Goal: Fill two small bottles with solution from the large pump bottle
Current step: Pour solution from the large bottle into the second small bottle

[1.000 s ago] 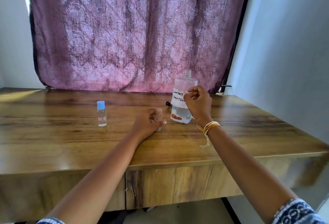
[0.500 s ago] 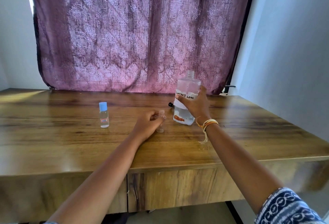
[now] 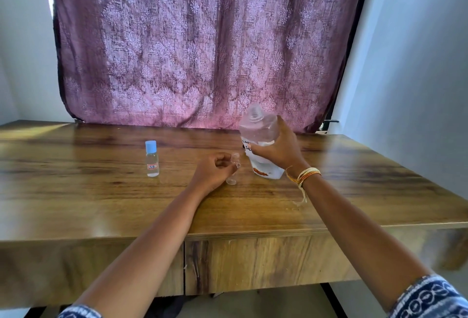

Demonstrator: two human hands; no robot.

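Note:
The large clear bottle (image 3: 258,131) has a white hand-written label and an open neck with no pump on it. My right hand (image 3: 279,149) is wrapped around its middle, and it leans to the left, its base close to the wooden table (image 3: 101,204). My left hand (image 3: 215,172) holds a small uncapped clear bottle (image 3: 233,169) upright on the table, just left of the large one. A second small bottle (image 3: 152,158) with a blue cap and a red-bordered label stands alone further left.
A purple patterned curtain (image 3: 197,44) hangs behind the table. A grey wall (image 3: 410,77) runs along the right side. A small dark part (image 3: 243,146) peeks out behind the large bottle. The table's front edge is near my forearms.
My right hand went from a fist in front of the large bottle to gripping it, and the bottle has tilted to the left. The left hand keeps hold of the small bottle.

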